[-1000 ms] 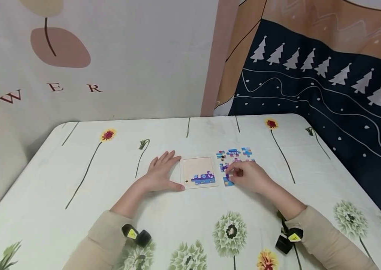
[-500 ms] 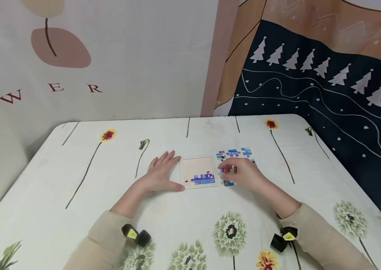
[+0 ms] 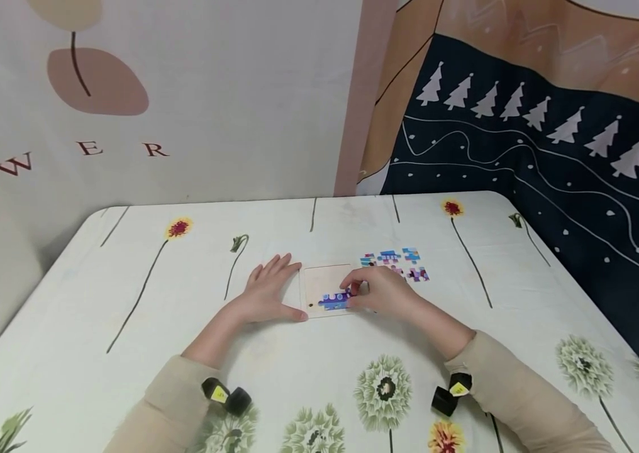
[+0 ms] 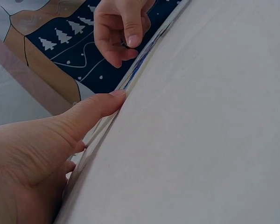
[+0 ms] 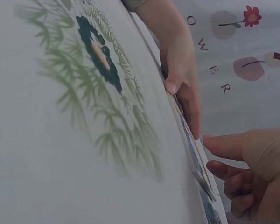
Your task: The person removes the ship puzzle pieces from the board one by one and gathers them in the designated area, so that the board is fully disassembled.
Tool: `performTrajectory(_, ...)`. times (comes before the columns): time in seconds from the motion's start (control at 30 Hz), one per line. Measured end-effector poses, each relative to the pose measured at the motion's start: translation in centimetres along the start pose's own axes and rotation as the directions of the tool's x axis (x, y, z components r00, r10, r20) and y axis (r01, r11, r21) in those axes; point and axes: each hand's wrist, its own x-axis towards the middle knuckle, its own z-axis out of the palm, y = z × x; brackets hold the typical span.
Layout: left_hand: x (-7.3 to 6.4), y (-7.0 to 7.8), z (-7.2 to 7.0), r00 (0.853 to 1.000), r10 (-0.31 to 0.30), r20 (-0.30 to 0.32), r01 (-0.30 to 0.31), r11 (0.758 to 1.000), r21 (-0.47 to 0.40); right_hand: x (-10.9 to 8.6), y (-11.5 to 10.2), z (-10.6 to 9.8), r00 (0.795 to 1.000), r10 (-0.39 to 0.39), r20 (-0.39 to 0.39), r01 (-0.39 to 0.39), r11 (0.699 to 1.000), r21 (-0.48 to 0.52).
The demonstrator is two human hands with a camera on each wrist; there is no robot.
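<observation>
A pale square puzzle tray point(image 3: 325, 277) lies on the table, with joined blue and purple pieces point(image 3: 331, 302) along its lower part. My left hand point(image 3: 265, 294) is spread flat at the tray's left side. Its thumb touches the tray's near left corner, as the left wrist view also shows with the thumb point(image 4: 100, 105). Over the tray's right side, my right hand point(image 3: 384, 292) has thumb and forefinger brought together at a purple puzzle piece point(image 3: 348, 291), mostly hidden by the fingertips. In the right wrist view the right hand point(image 5: 256, 163) hovers just above the tray.
Loose puzzle pieces point(image 3: 389, 257) lie in rows to the tray's right, some covered by the right hand. A white flowered cloth point(image 3: 274, 390) covers the table. Behind it hang a pale curtain point(image 3: 240, 94) and a dark one with trees point(image 3: 466, 151).
My right hand has moved left from the loose pieces to over the tray's right side. The left hand has stayed at the tray's left edge.
</observation>
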Motion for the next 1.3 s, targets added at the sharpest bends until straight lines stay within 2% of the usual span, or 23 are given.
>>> performTrajectory(0.17,0.0,0.1,0.0,1.0,-0.002,0.003,0.002,1.0,-0.005,0.6,-0.6,0.2,1.0,0.017,0.013,-0.016,0.998,-0.067)
performTrajectory(0.5,0.0,0.0,0.0,1.0,0.003,0.0,-0.003,1.0,-0.004,1.2,-0.7,0.8,0.998,0.042,0.046,-0.036,0.992,-0.122)
performTrajectory(1.0,0.0,0.0,-0.1,1.0,0.0,0.001,0.0,1.0,-0.004,1.0,-0.9,1.3,0.997,0.081,0.015,-0.078,0.989,-0.128)
performTrajectory(1.3,0.0,0.0,0.0,1.0,-0.001,0.002,0.001,1.0,0.001,0.8,-1.2,1.4,0.998,0.061,-0.016,-0.063,0.989,-0.138)
